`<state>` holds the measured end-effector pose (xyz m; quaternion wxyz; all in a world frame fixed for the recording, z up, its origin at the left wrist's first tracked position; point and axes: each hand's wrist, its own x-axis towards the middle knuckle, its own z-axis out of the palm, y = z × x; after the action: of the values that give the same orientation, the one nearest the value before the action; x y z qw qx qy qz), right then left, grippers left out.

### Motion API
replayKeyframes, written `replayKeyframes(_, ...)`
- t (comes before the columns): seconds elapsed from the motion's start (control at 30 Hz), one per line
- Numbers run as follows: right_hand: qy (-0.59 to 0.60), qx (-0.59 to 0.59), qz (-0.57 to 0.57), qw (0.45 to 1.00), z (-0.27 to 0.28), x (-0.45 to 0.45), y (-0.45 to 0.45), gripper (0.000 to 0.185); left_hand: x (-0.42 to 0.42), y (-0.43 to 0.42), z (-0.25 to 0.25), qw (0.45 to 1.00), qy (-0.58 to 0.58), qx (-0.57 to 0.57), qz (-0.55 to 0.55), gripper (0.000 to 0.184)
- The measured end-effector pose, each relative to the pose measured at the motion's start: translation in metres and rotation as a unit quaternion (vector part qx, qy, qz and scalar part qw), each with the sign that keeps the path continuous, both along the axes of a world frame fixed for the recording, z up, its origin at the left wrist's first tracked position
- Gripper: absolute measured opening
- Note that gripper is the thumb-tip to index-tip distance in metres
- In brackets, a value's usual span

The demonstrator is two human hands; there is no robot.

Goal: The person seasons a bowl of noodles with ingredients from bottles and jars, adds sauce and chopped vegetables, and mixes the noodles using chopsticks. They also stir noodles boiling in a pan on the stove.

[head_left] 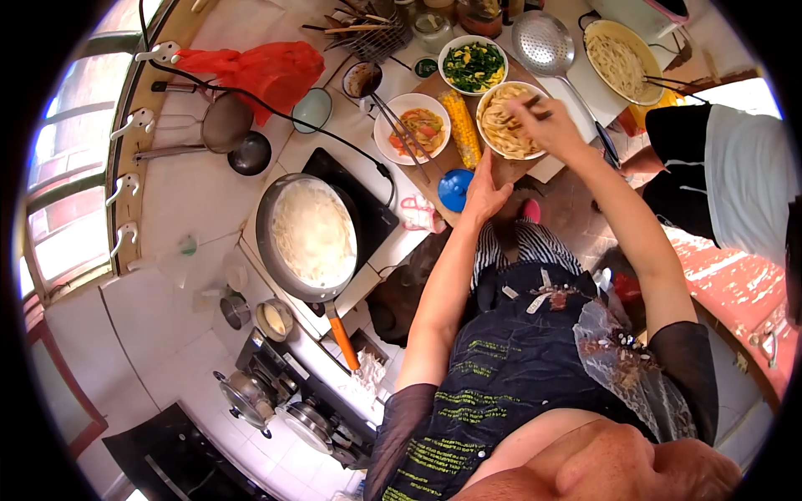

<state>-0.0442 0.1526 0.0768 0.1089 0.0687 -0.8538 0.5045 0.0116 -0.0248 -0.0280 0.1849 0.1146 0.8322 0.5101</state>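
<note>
My right hand (550, 127) is closed over a white bowl of noodles (504, 134), on short dark sticks that look like chopsticks, partly hidden by the fingers. My left hand (487, 196) is at the bowl's near left edge, fingers stretched and thumb apart, holding nothing. Left of the bowl lies a corn cob (459, 129), with a blue round lid (454, 190) below it. A bowl of greens and egg (474, 65) stands behind. Farther left, chopsticks (399, 125) rest across a plate of colourful food (422, 132).
A steaming pan (313, 234) with an orange handle sits on a black cooktop (368, 204) at left. Behind the bowls are a large skimmer (543, 43) and a yellow-rimmed basin of noodles (618, 58). Another person (748, 167) stands at right. A black cable crosses the upper left.
</note>
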Motion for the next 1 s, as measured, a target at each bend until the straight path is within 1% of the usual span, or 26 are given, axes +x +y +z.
replayKeyframes(0.03,-0.076,-0.076,-0.026,0.994,0.008,0.0,0.01,0.027,0.001,-0.001,-0.003,1.0,-0.002,0.017,0.002,0.09)
replayKeyframes(0.07,-0.152,-0.151,-0.052,0.975,0.021,0.0,0.017,0.027,0.001,-0.001,-0.003,1.0,-0.003,0.018,0.005,0.09)
replayKeyframes(0.1,-0.14,-0.137,-0.064,0.979,0.04,0.004,0.021,0.03,0.001,-0.001,-0.003,1.0,-0.001,0.007,0.006,0.09)
replayKeyframes(0.13,-0.141,-0.137,-0.062,0.979,0.041,0.008,0.016,0.03,0.002,-0.001,-0.002,1.0,0.002,-0.004,0.005,0.09)
replayKeyframes(0.2,-0.039,-0.193,-0.027,0.98,0.04,0.014,0.004,0.023,0.002,-0.001,-0.002,1.0,0.004,-0.012,0.005,0.09)
replayKeyframes(0.23,-0.024,-0.193,-0.017,0.981,0.031,0.018,-0.003,0.022,0.002,-0.001,-0.003,1.0,0.007,-0.019,0.004,0.09)
replayKeyframes(0.37,-0.035,-0.201,-0.04,0.978,0.004,0.019,-0.016,0.023,0.0,-0.002,-0.003,1.0,0.02,-0.017,-0.002,0.091)
replayKeyframes(0.43,-0.104,-0.248,-0.047,0.962,-0.009,0.018,-0.017,0.023,0.001,-0.002,-0.001,1.0,0.012,-0.024,-0.002,0.091)
replayKeyframes(0.53,-0.088,-0.256,-0.052,0.961,-0.013,0.025,-0.01,0.023,0.001,-0.002,-0.007,1.0,0.001,-0.013,0.003,0.091)
replayKeyframes(0.57,-0.079,-0.242,-0.077,0.964,-0.005,0.027,-0.008,0.023,0.001,-0.003,-0.008,1.0,0.001,-0.013,0.005,0.091)
replayKeyframes(0.6,-0.08,-0.242,-0.076,0.964,0.004,0.028,-0.006,0.023,0.001,-0.002,-0.007,1.0,0.008,-0.019,0.004,0.091)
replayKeyframes(0.67,-0.044,-0.22,-0.09,0.97,0.016,0.028,-0.001,0.023,0.002,-0.002,-0.007,1.0,0.015,-0.024,0.004,0.091)
replayKeyframes(0.7,-0.057,-0.239,-0.073,0.967,0.012,0.03,-0.003,0.021,0.002,-0.002,-0.006,0.999,0.016,-0.029,0.003,0.09)
replayKeyframes(0.73,-0.069,-0.258,-0.043,0.963,-0.004,0.031,-0.007,0.018,0.002,-0.002,-0.006,0.999,0.016,-0.034,0.002,0.09)
replayKeyframes(0.8,-0.028,-0.212,0.01,0.977,-0.016,0.031,-0.011,0.015,0.001,-0.001,-0.001,0.999,0.002,-0.033,0.001,0.091)
replayKeyframes(0.83,-0.028,-0.212,0.008,0.977,-0.019,0.029,-0.004,0.015,0.001,-0.001,0.001,0.999,-0.014,-0.033,0.003,0.092)
replayKeyframes(0.9,-0.01,-0.135,-0.059,0.989,-0.019,0.026,0.012,0.012,0.001,0.0,0.005,1.0,-0.017,-0.024,0.006,0.092)
replayKeyframes(0.93,0.01,-0.138,-0.065,0.988,-0.012,0.026,0.024,0.012,0.001,-0.001,0.005,1.0,-0.022,-0.014,0.011,0.092)
replayKeyframes(1.0,-0.073,-0.162,-0.103,0.979,0.024,0.033,0.04,0.017,0.002,-0.001,0.002,1.0,-0.018,-0.018,0.008,0.092)
